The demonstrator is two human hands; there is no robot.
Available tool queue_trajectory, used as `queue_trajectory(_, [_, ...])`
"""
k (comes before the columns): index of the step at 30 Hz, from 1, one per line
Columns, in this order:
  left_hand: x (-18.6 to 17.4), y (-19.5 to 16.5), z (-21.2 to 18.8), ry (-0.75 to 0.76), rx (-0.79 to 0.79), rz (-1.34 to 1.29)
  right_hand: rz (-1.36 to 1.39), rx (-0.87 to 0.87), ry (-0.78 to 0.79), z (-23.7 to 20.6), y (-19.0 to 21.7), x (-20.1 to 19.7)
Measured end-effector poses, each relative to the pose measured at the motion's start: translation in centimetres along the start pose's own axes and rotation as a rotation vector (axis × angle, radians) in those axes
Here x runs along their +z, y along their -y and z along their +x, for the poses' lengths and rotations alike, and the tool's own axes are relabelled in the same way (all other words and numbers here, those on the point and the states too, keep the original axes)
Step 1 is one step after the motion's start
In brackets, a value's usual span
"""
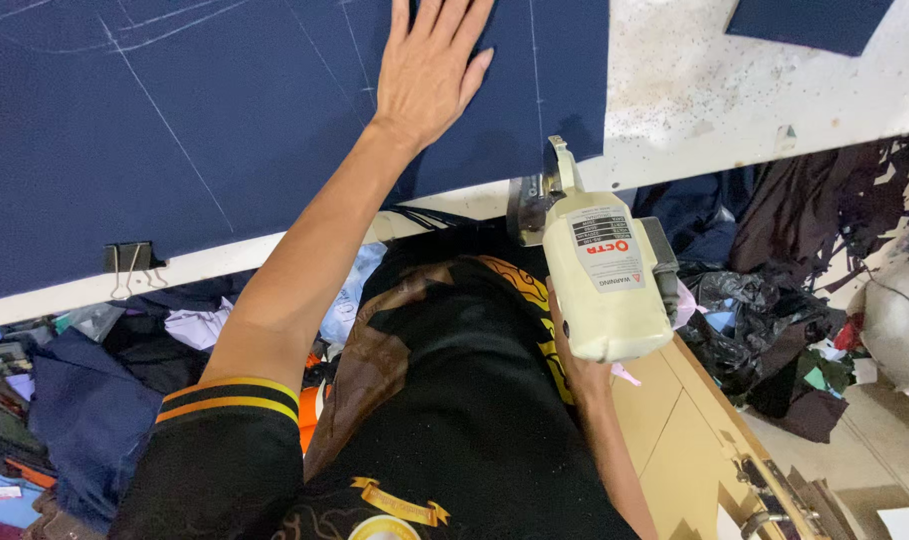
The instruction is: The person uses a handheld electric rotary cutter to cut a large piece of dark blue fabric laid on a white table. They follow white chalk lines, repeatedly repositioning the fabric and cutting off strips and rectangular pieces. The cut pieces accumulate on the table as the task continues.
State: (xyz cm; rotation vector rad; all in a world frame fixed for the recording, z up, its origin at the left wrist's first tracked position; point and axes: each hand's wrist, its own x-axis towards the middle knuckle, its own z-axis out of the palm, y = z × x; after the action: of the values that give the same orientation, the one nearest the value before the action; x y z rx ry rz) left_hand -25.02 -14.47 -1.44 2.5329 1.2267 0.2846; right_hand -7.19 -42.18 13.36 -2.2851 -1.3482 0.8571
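Left hand [429, 70] flat, holding nothing, pins navy cloth [174, 120] at bench edge [694, 150]; right hand [572, 355], mostly hidden, grips electric fabric cutter [606, 275] entering the cloth; next needs a steady push along the chalk line [536, 70]

Bright, even indoor light from overhead. Soft, short shadow under cutting machine [604, 275] on navy cloth [174, 130]. Mild glare on machine's cream casing and on white table [734, 90]. Focus sharp at centre; chalk lines crisp. Wide-angle bending at edges. Scrap pile [794, 300] below table dimmer, detail murky.
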Motion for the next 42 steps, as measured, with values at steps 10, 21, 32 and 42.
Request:
queue_trajectory(10, [-0.1,1.6,1.1,0.003,-0.01,0.034,0.093,0.134,-0.013,2.9,2.5,-0.3])
queue_trajectory(21, [-0.6,1.0,1.5,0.083,-0.055,0.002,0.229,0.206,0.042,5.9,3.7,0.0])
queue_trajectory(32, [-0.9,0.9,1.5,0.124,-0.081,-0.032,0.24,0.133,0.004,9.5,6.4,-0.5])
queue_trajectory(42, [-1.3,0.2,1.5,0.103,-0.072,-0.021,0.308,0.233,0.065,11.8,7.1,-0.8])
